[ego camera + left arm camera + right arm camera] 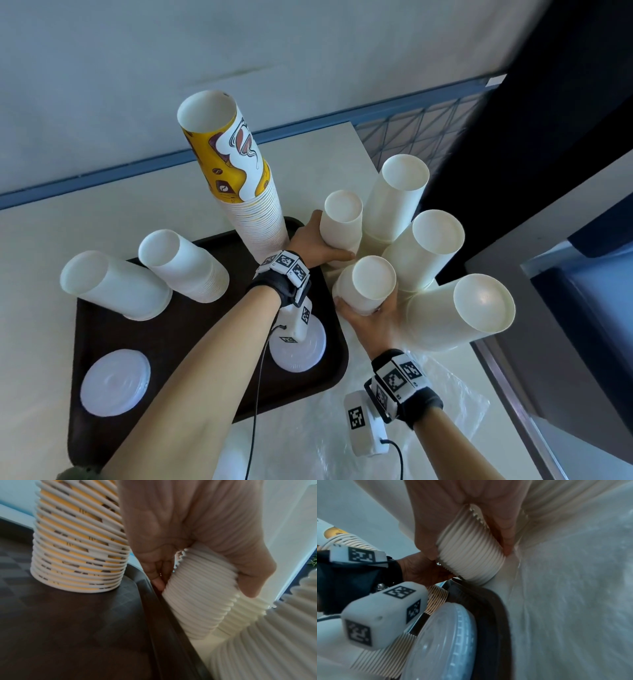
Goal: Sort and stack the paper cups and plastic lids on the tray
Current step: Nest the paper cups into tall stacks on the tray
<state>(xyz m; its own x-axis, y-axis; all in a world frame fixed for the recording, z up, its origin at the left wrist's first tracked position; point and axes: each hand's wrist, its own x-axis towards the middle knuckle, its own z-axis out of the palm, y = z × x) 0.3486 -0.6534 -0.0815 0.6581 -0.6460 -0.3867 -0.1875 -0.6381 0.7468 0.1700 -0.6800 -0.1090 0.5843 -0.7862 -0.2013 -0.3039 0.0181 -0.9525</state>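
Paper cups, plain white and nested upside down in stacks, crowd the pale bench [102, 219] just right of the dark brown plastic tray [164, 342]. The left hand [310, 245] curls its grip round one small white stack [342, 222] beside the tray's rim; the right hand [371, 318] wraps another small stack [368, 284]. Best to lift each straight up, squeezing lightly so the rims don't crumple, then clear the rim and set them in free tray space. On the tray stand a tall yellow printed cup stack [239, 178], two white stacks and two piles of clear plastic lids [114, 382]. Crinkled clear plastic sheet [445, 394] covers the bench's near end; a grey wall rises behind.
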